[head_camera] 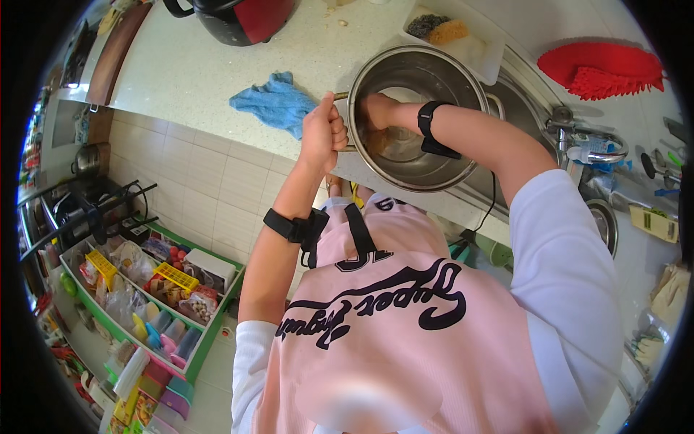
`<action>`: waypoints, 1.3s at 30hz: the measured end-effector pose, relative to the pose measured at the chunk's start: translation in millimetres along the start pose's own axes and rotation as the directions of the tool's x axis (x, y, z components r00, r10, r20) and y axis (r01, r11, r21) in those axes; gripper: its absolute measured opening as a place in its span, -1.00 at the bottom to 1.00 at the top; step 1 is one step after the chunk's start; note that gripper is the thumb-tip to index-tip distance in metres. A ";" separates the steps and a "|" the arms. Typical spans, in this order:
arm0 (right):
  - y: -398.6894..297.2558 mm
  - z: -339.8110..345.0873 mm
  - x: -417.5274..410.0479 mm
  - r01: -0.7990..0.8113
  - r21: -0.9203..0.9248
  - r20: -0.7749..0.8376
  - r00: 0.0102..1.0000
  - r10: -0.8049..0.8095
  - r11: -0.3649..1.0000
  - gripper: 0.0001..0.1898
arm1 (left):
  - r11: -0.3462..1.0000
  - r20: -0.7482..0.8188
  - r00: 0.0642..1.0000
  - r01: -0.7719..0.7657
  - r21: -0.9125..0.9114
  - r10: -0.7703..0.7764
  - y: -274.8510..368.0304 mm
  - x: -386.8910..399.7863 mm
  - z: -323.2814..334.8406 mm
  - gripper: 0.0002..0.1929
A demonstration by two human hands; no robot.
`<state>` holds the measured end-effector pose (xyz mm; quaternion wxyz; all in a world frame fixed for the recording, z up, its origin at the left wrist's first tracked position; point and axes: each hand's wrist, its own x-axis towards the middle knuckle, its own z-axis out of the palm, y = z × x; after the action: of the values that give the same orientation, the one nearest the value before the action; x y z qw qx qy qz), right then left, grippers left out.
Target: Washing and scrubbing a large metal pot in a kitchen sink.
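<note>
A large stainless steel pot (466,173) has its mouth facing up towards me, at the counter's edge beside the sink. My left hand (324,133) is closed around the pot's looped side handle (340,96), thumb pointing away from me. Inside the pot, my right hand (378,110) reaches down against the left part of the inner wall. Its fingers are partly hidden in shadow, so whether they hold anything is unclear. A crumpled blue cloth (276,103) lies on the counter just left of my left hand.
A white tray (490,59) behind the pot holds a steel wool scourer (425,25) and an orange scrubber (448,32). At right are the sink (520,108), a chrome faucet (596,146) and a red chenille mitt (602,68). A black-and-red cooker (238,19) stands on the counter (179,65).
</note>
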<state>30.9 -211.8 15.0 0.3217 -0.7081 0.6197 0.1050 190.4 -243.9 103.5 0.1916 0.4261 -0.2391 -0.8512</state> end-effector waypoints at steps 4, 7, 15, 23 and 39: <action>10.6 -1.3 -0.5 -0.189 0.227 -0.184 0.955 0.233 0.955 -0.83 | 1.000 0.029 0.999 0.023 -0.001 -0.023 1.7 1.4 -3.6 -0.61; 18.0 0.2 1.4 -0.317 0.457 -0.136 0.899 0.417 0.831 -0.83 | 1.000 0.023 0.999 0.030 -0.007 -0.029 0.9 0.0 -0.1 -0.61; 3.4 4.9 7.4 -0.206 0.142 -0.125 0.967 0.224 0.968 -0.83 | 0.995 -0.070 0.994 -0.086 -0.057 0.082 -5.6 1.2 6.3 -0.62; -19.2 22.3 -28.0 0.260 -0.205 0.639 0.766 -0.072 0.944 -0.75 | 0.985 -0.111 0.989 -0.111 -0.130 0.097 -9.4 -2.4 9.1 -0.61; 13.0 -13.7 3.9 -0.199 0.094 -0.276 0.936 0.217 0.976 -0.86 | 0.996 0.056 0.998 0.006 -0.087 -0.001 -5.2 0.6 -3.6 -0.52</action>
<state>16.0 -223.4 19.2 0.2389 -0.6355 0.7340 0.0154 192.4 -240.9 98.3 0.2015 0.3937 -0.2064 -0.8728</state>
